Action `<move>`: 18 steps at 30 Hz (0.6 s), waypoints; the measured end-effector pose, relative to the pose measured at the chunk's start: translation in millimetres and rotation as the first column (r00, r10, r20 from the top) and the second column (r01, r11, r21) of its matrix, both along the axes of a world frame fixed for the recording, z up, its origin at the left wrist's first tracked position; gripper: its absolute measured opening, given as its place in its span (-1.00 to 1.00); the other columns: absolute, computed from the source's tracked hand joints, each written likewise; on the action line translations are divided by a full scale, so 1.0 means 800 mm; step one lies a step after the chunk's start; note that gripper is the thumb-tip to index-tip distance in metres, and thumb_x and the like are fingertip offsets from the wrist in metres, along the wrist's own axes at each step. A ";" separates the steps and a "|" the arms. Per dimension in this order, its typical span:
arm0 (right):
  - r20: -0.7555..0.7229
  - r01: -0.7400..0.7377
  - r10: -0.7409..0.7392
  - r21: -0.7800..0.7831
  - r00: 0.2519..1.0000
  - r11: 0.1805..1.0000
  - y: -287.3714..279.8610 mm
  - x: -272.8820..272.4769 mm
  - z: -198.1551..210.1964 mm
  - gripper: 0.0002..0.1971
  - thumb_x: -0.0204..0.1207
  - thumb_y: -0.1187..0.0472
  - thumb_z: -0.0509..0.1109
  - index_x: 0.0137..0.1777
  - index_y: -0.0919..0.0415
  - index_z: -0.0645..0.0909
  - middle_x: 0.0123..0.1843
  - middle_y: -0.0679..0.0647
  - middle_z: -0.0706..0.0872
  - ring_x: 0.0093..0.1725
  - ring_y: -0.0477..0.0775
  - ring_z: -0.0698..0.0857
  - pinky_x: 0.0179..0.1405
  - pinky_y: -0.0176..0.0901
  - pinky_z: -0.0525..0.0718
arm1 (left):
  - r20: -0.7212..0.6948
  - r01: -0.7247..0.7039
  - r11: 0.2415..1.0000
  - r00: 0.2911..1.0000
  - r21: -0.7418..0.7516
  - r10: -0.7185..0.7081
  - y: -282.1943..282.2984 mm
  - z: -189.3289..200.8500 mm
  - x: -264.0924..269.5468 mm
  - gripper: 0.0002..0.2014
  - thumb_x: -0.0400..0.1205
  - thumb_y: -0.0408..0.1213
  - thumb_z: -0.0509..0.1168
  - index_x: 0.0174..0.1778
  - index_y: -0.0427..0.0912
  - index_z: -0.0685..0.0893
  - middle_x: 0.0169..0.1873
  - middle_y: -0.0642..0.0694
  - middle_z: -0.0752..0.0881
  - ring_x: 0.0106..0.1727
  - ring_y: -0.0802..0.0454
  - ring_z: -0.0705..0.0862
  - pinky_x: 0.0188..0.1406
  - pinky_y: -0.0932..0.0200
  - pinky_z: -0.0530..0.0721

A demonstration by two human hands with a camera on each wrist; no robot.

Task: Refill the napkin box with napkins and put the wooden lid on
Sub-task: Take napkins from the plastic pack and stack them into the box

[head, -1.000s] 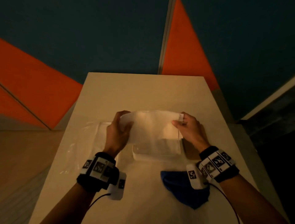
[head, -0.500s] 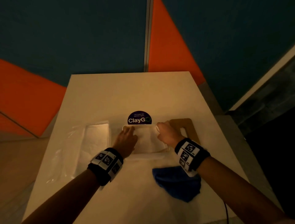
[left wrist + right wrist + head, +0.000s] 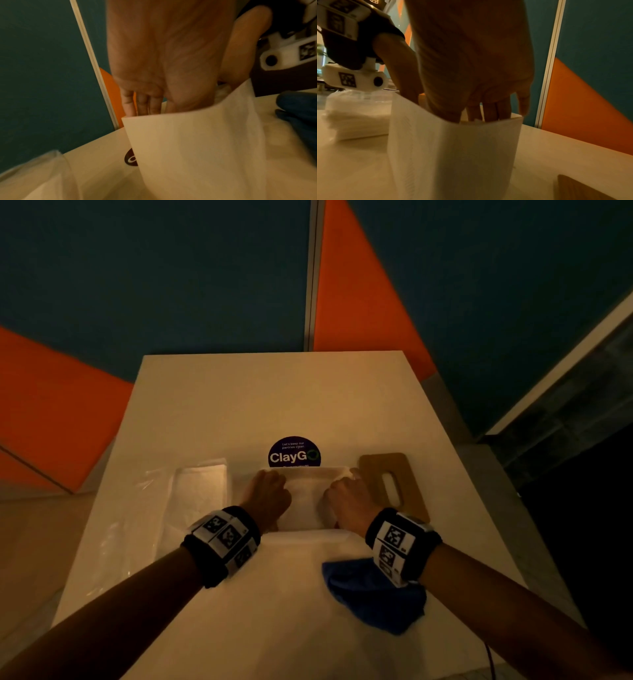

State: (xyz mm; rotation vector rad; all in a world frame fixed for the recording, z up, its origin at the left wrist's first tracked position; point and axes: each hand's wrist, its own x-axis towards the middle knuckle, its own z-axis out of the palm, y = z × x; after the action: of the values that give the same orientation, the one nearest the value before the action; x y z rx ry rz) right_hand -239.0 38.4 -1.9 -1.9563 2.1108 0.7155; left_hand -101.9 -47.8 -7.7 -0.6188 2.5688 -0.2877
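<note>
The white napkin box (image 3: 308, 536) stands mid-table with a stack of white napkins (image 3: 305, 498) lying in it. My left hand (image 3: 267, 494) reaches into the box's left end and my right hand (image 3: 346, 501) into its right end. In the left wrist view the left hand (image 3: 154, 108) runs straight down behind the box wall (image 3: 188, 148), fingertips hidden. The right hand (image 3: 479, 115) does the same inside the box (image 3: 453, 155), little finger over the rim. The wooden lid (image 3: 394, 484) with its slot lies flat just right of the box.
A plastic-wrapped pack of spare napkins (image 3: 202, 491) lies left of the box. A blue cloth (image 3: 373, 601) sits near the front, under my right wrist. A round purple sticker (image 3: 294, 451) is behind the box. Blue and orange wall panels rise behind the table.
Both hands held the napkin stack up over the box, then lowered it inside. Since half a second ago the hands have stayed in the box.
</note>
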 end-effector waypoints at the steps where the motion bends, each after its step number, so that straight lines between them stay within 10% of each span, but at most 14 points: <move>1: 0.000 -0.005 0.005 0.009 1.000 1.000 -0.001 -0.002 0.000 -0.68 0.59 0.11 0.25 0.28 0.17 0.64 0.30 0.13 0.70 0.38 0.16 0.57 0.62 0.17 0.06 | 0.021 0.001 1.000 1.000 0.023 -0.002 -0.002 0.001 -0.003 -0.63 0.60 -0.14 0.29 0.29 -0.21 0.60 0.35 -0.18 0.54 0.40 -0.15 0.46 0.42 -0.02 0.40; 5: 0.414 0.184 -0.116 -0.128 0.903 0.975 0.000 -0.018 0.006 -0.66 0.55 0.09 0.35 0.30 0.13 0.64 0.29 0.10 0.71 0.35 0.17 0.60 0.49 0.09 0.32 | 0.045 0.010 0.997 0.999 0.076 -0.013 -0.009 0.001 -0.005 -0.50 0.51 0.02 0.37 0.31 -0.16 0.60 0.32 -0.15 0.59 0.38 -0.13 0.51 0.42 -0.01 0.43; 8: 0.783 0.741 -0.265 -0.336 0.563 0.581 0.014 -0.054 0.007 -0.78 0.57 0.18 0.36 0.20 0.09 0.64 0.20 0.09 0.72 0.18 0.12 0.68 0.14 -0.08 0.64 | -0.077 -0.050 0.984 0.995 0.168 0.063 -0.013 0.003 0.003 -0.50 0.55 0.00 0.34 0.38 -0.12 0.54 0.37 -0.13 0.56 0.41 -0.10 0.48 0.47 0.00 0.38; 10: 0.784 0.866 -0.398 -0.339 0.476 0.369 0.025 -0.083 -0.009 -0.83 0.57 0.23 0.33 0.14 0.14 0.62 0.18 0.15 0.71 0.18 0.18 0.67 0.15 0.00 0.68 | -0.241 -0.081 0.965 0.960 0.249 0.143 -0.013 0.007 0.011 -0.56 0.59 -0.05 0.31 0.37 -0.08 0.53 0.39 -0.08 0.55 0.41 -0.04 0.48 0.48 0.01 0.37; 14: 0.522 0.842 -0.708 -0.036 0.475 0.539 0.037 -0.102 -0.060 -0.47 0.55 0.08 0.36 0.51 0.16 0.40 0.48 0.22 0.52 0.44 0.31 0.51 0.42 0.14 0.52 | -0.579 -0.185 0.896 0.707 0.404 0.407 -0.012 0.014 0.032 -0.72 0.59 -0.22 0.33 0.22 -0.15 0.65 0.25 -0.16 0.64 0.23 -0.07 0.63 0.27 0.02 0.62; 18: 0.525 0.850 -0.719 -0.016 0.456 0.527 0.041 -0.097 -0.084 -0.16 0.44 0.04 0.49 0.64 0.13 0.15 0.49 0.26 0.50 0.42 0.35 0.53 0.37 0.14 0.52 | -0.581 -0.383 0.747 0.471 0.543 0.664 -0.010 0.011 0.051 -0.74 0.58 -0.28 0.34 0.17 -0.23 0.63 0.08 -0.26 0.68 -0.02 -0.16 0.71 0.02 0.02 0.66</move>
State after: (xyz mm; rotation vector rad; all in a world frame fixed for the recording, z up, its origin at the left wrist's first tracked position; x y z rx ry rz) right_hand -316.2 71.5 -69.1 -0.7888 2.4796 -0.2476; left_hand -61.3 -55.6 1.3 -1.6388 2.8247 0.8119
